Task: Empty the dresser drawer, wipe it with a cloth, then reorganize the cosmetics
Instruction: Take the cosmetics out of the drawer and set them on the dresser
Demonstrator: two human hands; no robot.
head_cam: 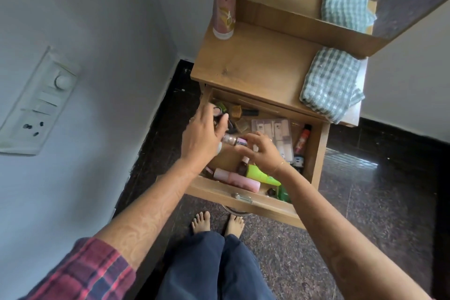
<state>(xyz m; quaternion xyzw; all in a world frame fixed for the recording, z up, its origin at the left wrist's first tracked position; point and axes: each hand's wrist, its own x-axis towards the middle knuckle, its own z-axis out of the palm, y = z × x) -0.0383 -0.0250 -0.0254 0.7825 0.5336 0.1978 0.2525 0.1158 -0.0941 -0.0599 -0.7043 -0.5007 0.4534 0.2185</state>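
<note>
- Cloth [331,84] is showing green-and-white checks.
- Sleeve [80,273] is showing red-and-navy plaid.
- Tube [261,174] is glowing neon green.
- Bottle [237,179] is looking pale pink.

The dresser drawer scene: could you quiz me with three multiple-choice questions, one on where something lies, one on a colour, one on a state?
1. Where does the checked cloth lie?
A. inside the drawer
B. on the dresser top, right side
C. on the floor

2. What colour is the tube at the drawer's front, beside the pink bottle?
A. bright yellow-green
B. blue
C. black

3. What state is the drawer in?
A. shut
B. pulled out and emptied
C. pulled out, still holding cosmetics

Answers:
1 B: the checked cloth lies folded on the dresser top, at its right edge.
2 A: the tube is yellow-green, next to the pink bottle.
3 C: the drawer stands open with bottles and flat packets inside, while the left hand and right hand reach in.
</note>
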